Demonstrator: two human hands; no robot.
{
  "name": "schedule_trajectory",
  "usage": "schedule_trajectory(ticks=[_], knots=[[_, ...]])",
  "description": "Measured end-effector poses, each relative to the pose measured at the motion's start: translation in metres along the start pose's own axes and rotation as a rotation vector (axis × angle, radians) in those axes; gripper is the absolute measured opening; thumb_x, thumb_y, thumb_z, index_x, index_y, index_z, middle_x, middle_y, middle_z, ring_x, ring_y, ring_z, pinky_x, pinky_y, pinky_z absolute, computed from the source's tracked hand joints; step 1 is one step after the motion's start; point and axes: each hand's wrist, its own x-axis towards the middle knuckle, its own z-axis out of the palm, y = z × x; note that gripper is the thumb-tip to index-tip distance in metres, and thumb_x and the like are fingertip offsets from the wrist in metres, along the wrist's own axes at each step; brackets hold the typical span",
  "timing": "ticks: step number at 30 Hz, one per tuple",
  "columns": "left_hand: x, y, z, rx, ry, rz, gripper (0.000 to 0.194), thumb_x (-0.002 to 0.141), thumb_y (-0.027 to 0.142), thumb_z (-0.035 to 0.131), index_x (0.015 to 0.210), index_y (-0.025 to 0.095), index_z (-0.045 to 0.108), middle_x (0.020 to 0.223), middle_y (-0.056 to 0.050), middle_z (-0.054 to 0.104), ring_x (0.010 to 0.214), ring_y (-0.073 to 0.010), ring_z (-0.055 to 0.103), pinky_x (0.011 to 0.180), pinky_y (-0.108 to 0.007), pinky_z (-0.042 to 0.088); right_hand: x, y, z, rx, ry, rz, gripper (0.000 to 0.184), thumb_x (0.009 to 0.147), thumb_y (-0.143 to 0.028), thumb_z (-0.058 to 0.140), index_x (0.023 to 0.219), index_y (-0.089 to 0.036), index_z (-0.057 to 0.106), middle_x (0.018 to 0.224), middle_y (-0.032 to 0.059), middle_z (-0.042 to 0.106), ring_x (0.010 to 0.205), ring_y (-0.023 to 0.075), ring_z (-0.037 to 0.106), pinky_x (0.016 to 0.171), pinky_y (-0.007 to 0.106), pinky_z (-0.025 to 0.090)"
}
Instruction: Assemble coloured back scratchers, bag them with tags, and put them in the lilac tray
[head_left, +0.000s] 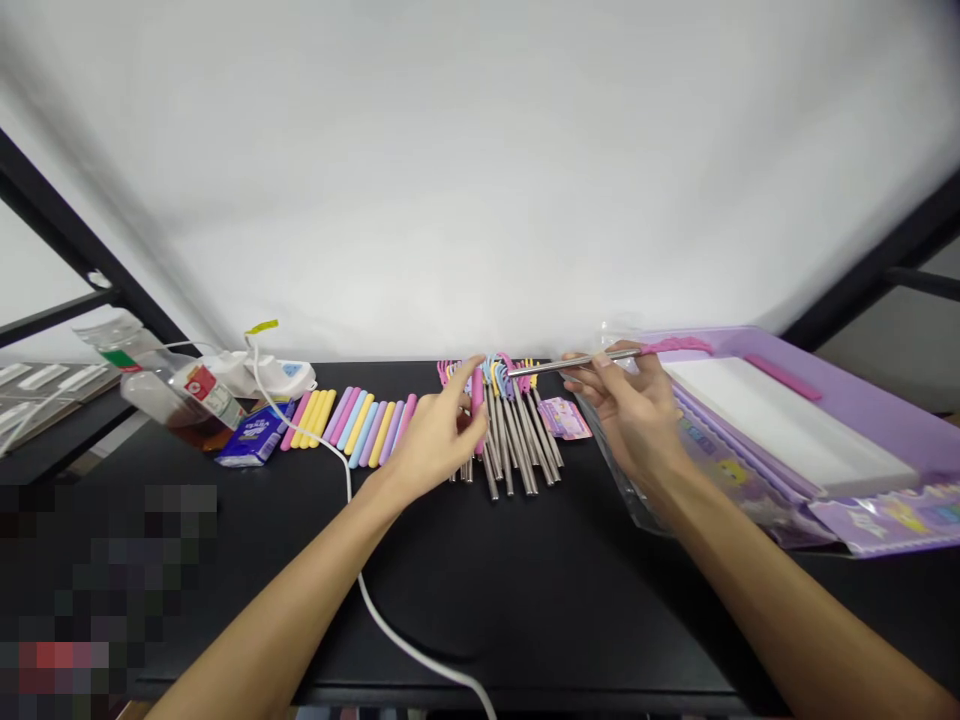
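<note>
My right hand (634, 410) pinches a metal straw (577, 364) that lies level above the table, its far end capped in pink (675, 346). My left hand (439, 435) has its fingers closed round a pink silicone sleeve (478, 395) at the near edge of a pile of metal straws (514, 440) with coloured cleaning brushes (487, 372) behind them. A row of pastel sleeves (352, 420) in pink, yellow, blue and purple lies to the left of that hand.
A purple box (825, 400) with a white insert sits at the right on clear plastic bags. Small pink cards (564, 418) lie beside the straws. A bottle (169, 385), a blue packet (251, 438) and a white cable (352, 500) are at the left.
</note>
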Motion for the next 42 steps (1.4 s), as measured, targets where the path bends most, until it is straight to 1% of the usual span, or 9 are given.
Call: schedule_trajectory(ticks=[3, 8, 12, 16, 19, 23, 29, 34, 42], knots=[[0.0, -0.002, 0.003, 0.091, -0.013, 0.065, 0.055, 0.095, 0.02, 0.046, 0.15, 0.023, 0.041, 0.077, 0.002, 0.063, 0.066, -0.0133, 0.059, 0.065, -0.024, 0.045, 0.0, 0.004, 0.0, -0.023, 0.009, 0.012, 0.046, 0.068, -0.039, 0.089, 0.092, -0.026, 0.052, 0.079, -0.0033, 0.074, 0.076, 0.0172, 0.074, 0.071, 0.03, 0.06], [-0.001, 0.0, 0.004, 0.159, 0.007, 0.139, 0.047, 0.101, 0.024, 0.042, 0.148, 0.022, 0.046, 0.103, -0.006, 0.069, 0.087, -0.0187, 0.064, 0.082, -0.03, 0.049, -0.003, 0.005, 0.003, -0.03, 0.025, 0.016, 0.051, 0.061, -0.042, 0.092, 0.091, -0.026, 0.054, 0.068, -0.0077, 0.067, 0.066, 0.015, 0.071, 0.068, 0.029, 0.061], [-0.001, 0.001, 0.005, 0.162, 0.034, 0.145, 0.043, 0.105, 0.03, 0.039, 0.145, 0.024, 0.052, 0.12, -0.008, 0.07, 0.108, -0.0234, 0.065, 0.097, -0.034, 0.046, -0.007, 0.0, 0.005, -0.017, 0.004, 0.021, 0.047, 0.065, -0.039, 0.09, 0.092, -0.027, 0.054, 0.067, -0.0076, 0.066, 0.067, 0.0155, 0.071, 0.068, 0.029, 0.06], [0.0, -0.003, 0.006, 0.239, 0.076, 0.132, 0.042, 0.104, 0.032, 0.043, 0.145, 0.025, 0.053, 0.116, -0.008, 0.073, 0.103, -0.0255, 0.067, 0.098, -0.04, 0.045, -0.009, 0.0, 0.004, -0.064, -0.045, 0.032, 0.043, 0.071, -0.039, 0.087, 0.094, -0.027, 0.054, 0.072, -0.0047, 0.07, 0.069, 0.0173, 0.072, 0.066, 0.029, 0.06], [0.001, -0.006, 0.006, 0.199, 0.071, 0.174, 0.037, 0.104, 0.031, 0.044, 0.134, 0.022, 0.062, 0.119, -0.01, 0.072, 0.104, -0.0245, 0.067, 0.094, -0.037, 0.048, -0.008, 0.003, 0.003, -0.049, -0.038, 0.015, 0.04, 0.073, -0.038, 0.086, 0.095, -0.027, 0.053, 0.073, -0.0054, 0.071, 0.07, 0.0158, 0.072, 0.067, 0.028, 0.059], [0.001, -0.008, 0.005, 0.172, 0.079, 0.191, 0.035, 0.103, 0.031, 0.047, 0.13, 0.02, 0.066, 0.114, -0.009, 0.073, 0.1, -0.0222, 0.069, 0.089, -0.033, 0.051, -0.008, 0.005, 0.002, -0.02, -0.012, -0.01, 0.039, 0.074, -0.035, 0.086, 0.095, -0.027, 0.053, 0.073, -0.0062, 0.071, 0.07, 0.0138, 0.072, 0.07, 0.026, 0.059], [0.001, -0.011, 0.006, 0.206, 0.065, 0.136, 0.032, 0.1, 0.03, 0.052, 0.126, 0.022, 0.07, 0.117, -0.008, 0.074, 0.106, -0.0235, 0.07, 0.095, -0.034, 0.05, -0.01, 0.005, 0.004, -0.04, -0.045, 0.01, 0.043, 0.073, -0.039, 0.086, 0.095, -0.027, 0.051, 0.073, -0.0055, 0.072, 0.068, 0.0161, 0.072, 0.065, 0.028, 0.06], [0.0, -0.008, 0.006, 0.236, 0.095, 0.102, 0.029, 0.097, 0.03, 0.058, 0.121, 0.023, 0.073, 0.102, -0.006, 0.077, 0.089, -0.0212, 0.071, 0.087, -0.032, 0.053, -0.011, 0.002, 0.005, -0.067, -0.051, 0.008, 0.042, 0.075, -0.039, 0.084, 0.095, -0.027, 0.051, 0.077, -0.0044, 0.072, 0.07, 0.017, 0.073, 0.068, 0.031, 0.06], [0.0, -0.001, 0.005, 0.183, 0.159, 0.142, 0.026, 0.097, 0.034, 0.059, 0.114, 0.024, 0.076, 0.098, -0.005, 0.077, 0.086, -0.0195, 0.071, 0.084, -0.03, 0.055, -0.008, -0.007, 0.005, -0.079, -0.054, 0.036, 0.042, 0.073, -0.04, 0.085, 0.094, -0.028, 0.05, 0.075, -0.0025, 0.072, 0.076, 0.0197, 0.073, 0.068, 0.032, 0.059]])
